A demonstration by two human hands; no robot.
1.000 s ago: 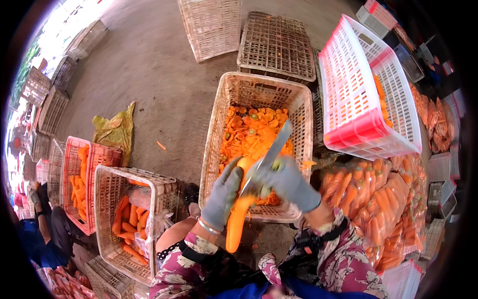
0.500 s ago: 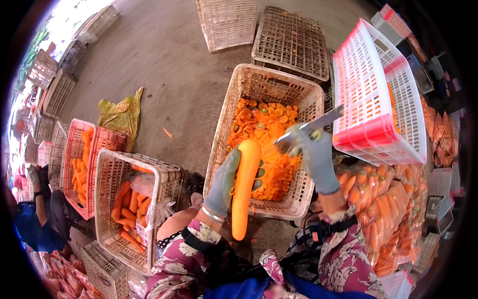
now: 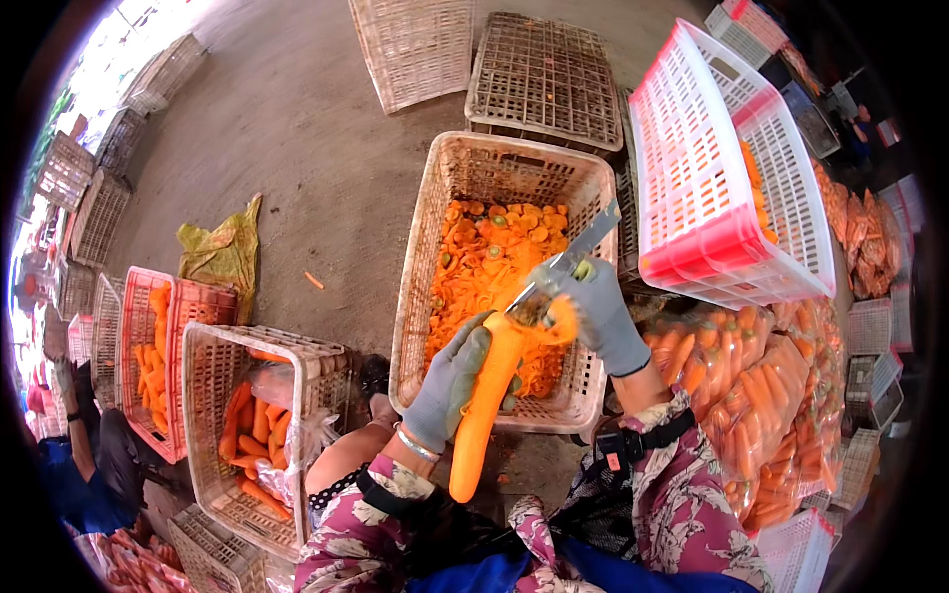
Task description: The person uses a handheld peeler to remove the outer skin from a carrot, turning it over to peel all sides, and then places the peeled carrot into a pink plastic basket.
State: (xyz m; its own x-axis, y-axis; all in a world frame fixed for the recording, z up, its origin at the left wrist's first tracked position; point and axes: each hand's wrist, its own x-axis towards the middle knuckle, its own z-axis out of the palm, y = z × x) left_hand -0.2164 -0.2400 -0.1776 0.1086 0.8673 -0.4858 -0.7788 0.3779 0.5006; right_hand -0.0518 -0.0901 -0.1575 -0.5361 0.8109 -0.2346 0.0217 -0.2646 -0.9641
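My left hand [image 3: 447, 387], in a grey glove, is closed around a thick orange carrot [image 3: 484, 420] tilted with its upper end toward my right hand. My gloved right hand [image 3: 601, 314] grips a metal peeler [image 3: 524, 296] at that upper end. A curl of orange peel [image 3: 563, 320] hangs beside the peeler. From the same hand a broad flat blade [image 3: 597, 229] sticks out, up and to the right; whether it belongs to the peeler I cannot tell. Below both hands stands a dirty white crate [image 3: 405, 326] holding peelings and cut carrot ends [image 3: 494, 242].
Left of me, a white crate [image 3: 198, 425] and a red crate [image 3: 178, 366] hold carrots. A red-and-white crate [image 3: 692, 188] stands at right above bagged carrots [image 3: 761, 395]. Upturned crates [image 3: 544, 79] lie ahead. A yellow-green cloth [image 3: 219, 247] is on the floor; another person's arm [image 3: 74, 415] shows far left.
My right hand has brought the peeler onto the carrot's upper end, and a curl of peel now shows there. The carrot tilts more, its upper end further right. The whole view has shifted slightly.
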